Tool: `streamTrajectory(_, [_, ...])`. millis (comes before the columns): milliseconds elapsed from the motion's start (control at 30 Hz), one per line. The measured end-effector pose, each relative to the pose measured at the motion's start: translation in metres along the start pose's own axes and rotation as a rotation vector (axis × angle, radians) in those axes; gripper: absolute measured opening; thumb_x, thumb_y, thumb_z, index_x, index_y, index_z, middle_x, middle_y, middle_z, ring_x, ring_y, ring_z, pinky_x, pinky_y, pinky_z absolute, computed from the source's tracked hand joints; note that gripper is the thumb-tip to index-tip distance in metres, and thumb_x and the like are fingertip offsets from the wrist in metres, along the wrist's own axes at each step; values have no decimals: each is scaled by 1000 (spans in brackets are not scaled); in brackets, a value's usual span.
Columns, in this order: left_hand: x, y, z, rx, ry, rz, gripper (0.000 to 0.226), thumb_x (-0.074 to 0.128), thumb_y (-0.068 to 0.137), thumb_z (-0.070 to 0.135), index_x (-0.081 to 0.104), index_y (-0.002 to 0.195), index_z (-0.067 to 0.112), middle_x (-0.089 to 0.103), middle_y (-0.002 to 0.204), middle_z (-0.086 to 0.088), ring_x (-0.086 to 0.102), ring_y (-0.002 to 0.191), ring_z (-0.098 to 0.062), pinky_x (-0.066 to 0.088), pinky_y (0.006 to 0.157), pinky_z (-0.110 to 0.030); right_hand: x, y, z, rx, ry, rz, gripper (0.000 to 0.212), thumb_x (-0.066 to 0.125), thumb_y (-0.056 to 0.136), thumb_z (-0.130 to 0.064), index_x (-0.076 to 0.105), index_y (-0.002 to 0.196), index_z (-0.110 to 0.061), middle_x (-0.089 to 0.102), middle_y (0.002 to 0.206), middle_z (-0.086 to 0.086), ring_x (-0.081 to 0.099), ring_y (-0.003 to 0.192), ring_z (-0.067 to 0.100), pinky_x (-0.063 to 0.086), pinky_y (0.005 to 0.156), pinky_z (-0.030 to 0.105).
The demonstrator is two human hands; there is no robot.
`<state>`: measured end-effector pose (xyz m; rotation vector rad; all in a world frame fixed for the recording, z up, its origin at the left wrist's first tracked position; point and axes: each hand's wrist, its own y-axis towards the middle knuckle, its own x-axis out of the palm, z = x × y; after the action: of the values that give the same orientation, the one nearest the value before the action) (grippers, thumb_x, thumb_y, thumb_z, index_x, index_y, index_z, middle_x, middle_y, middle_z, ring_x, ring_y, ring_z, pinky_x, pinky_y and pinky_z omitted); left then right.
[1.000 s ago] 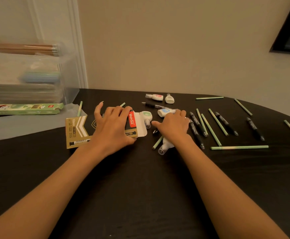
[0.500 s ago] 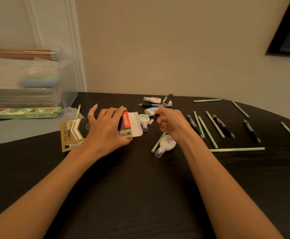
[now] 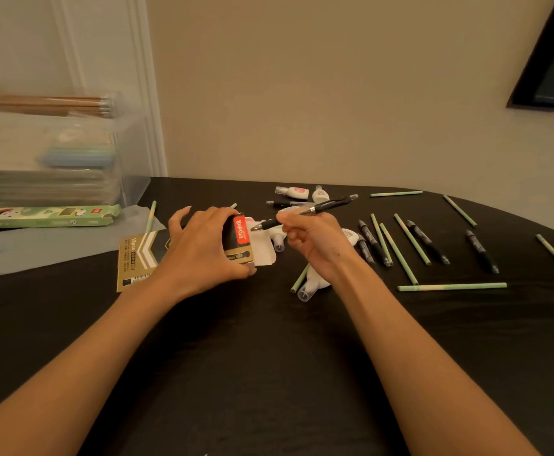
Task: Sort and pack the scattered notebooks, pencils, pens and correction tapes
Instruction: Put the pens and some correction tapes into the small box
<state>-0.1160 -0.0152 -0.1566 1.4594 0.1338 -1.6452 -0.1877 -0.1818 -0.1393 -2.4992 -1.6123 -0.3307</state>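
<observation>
Gold pen box (image 3: pixel 137 255) marked "12pcs" in left hand (image 3: pixel 203 248) grip, black pen (image 3: pixel 328 205) pinched in right hand (image 3: pixel 311 238) grip, tip toward open flap.

Bare forearms run to the frame's edge; left hand (image 3: pixel 203 248) has long, perhaps pointed, nails.

left hand (image 3: pixel 203 248) clawed palm-down, right hand (image 3: pixel 315 241) in an apparent fingertip pinch

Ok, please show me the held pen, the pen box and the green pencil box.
held pen (image 3: pixel 331 204): head view, on its black barrel.
pen box (image 3: pixel 139 255): head view, on its gold end.
green pencil box (image 3: pixel 48 216): head view, on its top face.
</observation>
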Motion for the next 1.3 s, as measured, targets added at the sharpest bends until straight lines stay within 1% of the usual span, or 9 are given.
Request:
streamTrajectory(133, [2,-3,2,39,2,8,84,76,61,54,40,131,24,50,128,4,40,124,-14,2,112,-35,10,-4,6,5,-118,-150,8,63,87,-15,63,90,-8,71,70,1,68,66,9,52,60,17])
streamTrajectory(233, [1,-3,1,37,9,13,85,76,61,55,40,131,24,49,130,4,40,125,-14,2,112,-35,13,-4,4,32,-54,-115,16,57,90,-20,61,96,-6,71,74,7,71,68,13,53,58,18])
streamTrajectory(333, [0,-2,0,17,5,5,85,76,62,55,39,133,24,48,132,4,38,127,-16,2,112,-36,8,-3,0,26,116,-11,14,52,93,-16,60,95,-4,69,73,9,70,62,15,53,54,19])
streamTrajectory(467, [-1,-3,0,7,21,11,86,75,63,55,38,134,24,47,133,3,37,128,-16,1,112,-35,4,-4,0,-63,105,61,8,51,93,-7,59,90,-5,68,74,8,70,64,15,56,60,20])
streamTrajectory(700, [-1,-5,1,27,19,5,87,76,63,54,37,135,24,46,135,2,36,129,-16,-1,112,-34,8,-7,5,-134,20,-37,7,62,86,-6,58,81,-10,60,102,10,72,75,18,56,67,19])
streamTrajectory(800, [-5,-5,0,14,15,-1,87,76,63,53,37,135,23,47,134,2,37,129,-17,0,112,-35,3,-6,2,-130,73,-82,10,56,88,-1,63,84,-8,63,99,11,71,82,19,57,72,21])
streamTrajectory(933, [-7,-6,-1,6,17,-25,86,76,63,53,38,135,25,47,134,3,36,129,-16,-1,112,-35,-2,-7,2,-186,-138,-97,22,52,89,5,63,96,-14,67,96,8,71,84,15,55,70,18])
streamTrajectory(1167, [-9,-8,0,23,5,-32,86,76,63,52,38,135,24,47,134,2,36,129,-16,-2,111,-33,5,-5,8,-377,-536,2,12,60,88,-13,59,87,-25,68,82,-2,69,74,7,55,66,19])
streamTrajectory(1300, [-11,-10,7,45,-18,-37,86,76,63,51,38,135,24,46,134,3,35,129,-15,-2,111,-31,8,-5,14,-453,-788,-25,11,68,82,-18,69,93,-22,54,100,-5,50,88,-1,39,69,3])
